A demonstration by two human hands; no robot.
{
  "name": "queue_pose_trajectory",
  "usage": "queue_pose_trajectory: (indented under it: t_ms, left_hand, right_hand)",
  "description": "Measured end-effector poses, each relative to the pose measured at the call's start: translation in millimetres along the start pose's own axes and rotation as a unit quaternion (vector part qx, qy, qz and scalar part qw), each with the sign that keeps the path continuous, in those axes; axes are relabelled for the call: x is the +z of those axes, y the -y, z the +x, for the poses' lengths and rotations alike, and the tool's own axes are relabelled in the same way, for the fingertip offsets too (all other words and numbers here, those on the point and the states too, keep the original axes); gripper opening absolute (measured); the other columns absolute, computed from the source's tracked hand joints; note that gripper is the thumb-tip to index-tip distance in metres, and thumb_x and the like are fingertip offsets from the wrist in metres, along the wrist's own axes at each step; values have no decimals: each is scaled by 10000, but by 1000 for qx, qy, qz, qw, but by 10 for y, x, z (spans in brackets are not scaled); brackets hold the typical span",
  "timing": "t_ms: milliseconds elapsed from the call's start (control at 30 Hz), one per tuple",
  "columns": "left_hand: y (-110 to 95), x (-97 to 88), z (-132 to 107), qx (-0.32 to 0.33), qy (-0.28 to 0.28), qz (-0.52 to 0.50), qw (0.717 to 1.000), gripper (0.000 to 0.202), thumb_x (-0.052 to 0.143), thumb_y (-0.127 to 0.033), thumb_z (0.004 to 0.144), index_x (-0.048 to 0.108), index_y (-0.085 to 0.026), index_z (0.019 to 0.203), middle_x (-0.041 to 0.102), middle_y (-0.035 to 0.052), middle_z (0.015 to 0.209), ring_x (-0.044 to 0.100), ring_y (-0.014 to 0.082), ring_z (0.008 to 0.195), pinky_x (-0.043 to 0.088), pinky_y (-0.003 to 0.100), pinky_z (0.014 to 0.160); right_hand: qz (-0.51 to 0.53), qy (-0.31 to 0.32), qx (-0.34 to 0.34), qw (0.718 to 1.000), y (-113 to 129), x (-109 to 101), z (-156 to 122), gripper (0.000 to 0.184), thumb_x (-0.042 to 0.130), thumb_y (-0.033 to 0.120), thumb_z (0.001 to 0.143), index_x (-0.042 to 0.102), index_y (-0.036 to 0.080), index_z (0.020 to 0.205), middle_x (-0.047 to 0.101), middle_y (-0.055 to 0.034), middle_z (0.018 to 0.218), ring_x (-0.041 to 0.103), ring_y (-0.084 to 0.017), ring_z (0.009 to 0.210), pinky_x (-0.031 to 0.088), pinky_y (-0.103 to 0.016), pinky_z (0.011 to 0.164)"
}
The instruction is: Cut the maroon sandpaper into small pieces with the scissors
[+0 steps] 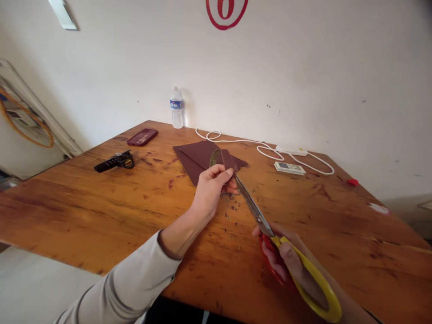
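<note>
**Maroon Piece Pinched at the Scissor Tips**

Your left hand (211, 189) pinched a narrow maroon piece of thin sheet material (228, 158) between thumb and fingers, above the middle of the table. Your right hand (292, 261) grasped long steel scissors with one yellow and one red plastic handle (256, 216), your thumb at the yellow loop and your fingers at the red.

The blades lay nearly together, their long axis slanting up and leftward from your right hand to your left fingertips. The maroon piece rose beyond those tips, away from you, with your left hand much the nearer; whether the blades touched it could not be told. An olive-green curved edge (214, 157) showed at its left.

Behind your left hand lay flat, dark maroon sheets (194, 155) on the brown, stained wooden table (151, 211). To the left were a dark red phone (142, 137) and a small black object with a ring-like end (113, 163). A clear plastic bottle with a blue label (176, 108) stood by the wall; a white cable (236, 141) and a white device with a grey screen (289, 168) lay to the right.
</note>
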State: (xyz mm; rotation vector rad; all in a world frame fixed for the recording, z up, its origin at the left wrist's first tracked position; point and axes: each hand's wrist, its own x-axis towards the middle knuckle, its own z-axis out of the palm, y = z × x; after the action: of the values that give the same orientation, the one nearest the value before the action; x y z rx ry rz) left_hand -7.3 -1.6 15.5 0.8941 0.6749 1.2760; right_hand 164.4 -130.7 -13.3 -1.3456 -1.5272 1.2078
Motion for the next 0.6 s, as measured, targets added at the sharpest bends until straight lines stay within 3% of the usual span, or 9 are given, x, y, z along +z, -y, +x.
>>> queue_pose_trajectory:
  t_ms: [167, 600]
  left_hand:
    - [-31, -12, -6, 5, -18, -1, 1000, 244, 719, -236, 785, 519, -175, 658, 570, -20, 568, 573, 98, 530, 537, 225, 537]
    - [-43, 6, -22, -18, 28, 32, 999, 231, 681, -192, 792, 525, -169, 624, 600, -3, 595, 631, 126, 568, 572, 264, 588]
  right_hand:
    - [19, 12, -5, 1000, -28, -6, -17, 640, 398, 816, 872, 598, 233, 1044, 417, 54, 529, 330, -117, 369, 325, -266, 349]
    - [49, 15, -38, 998, -129, -55, -16, 568, 473, 735, 917, 548, 214, 1129, 421, 72, 633, 314, -82, 430, 310, -219, 407]
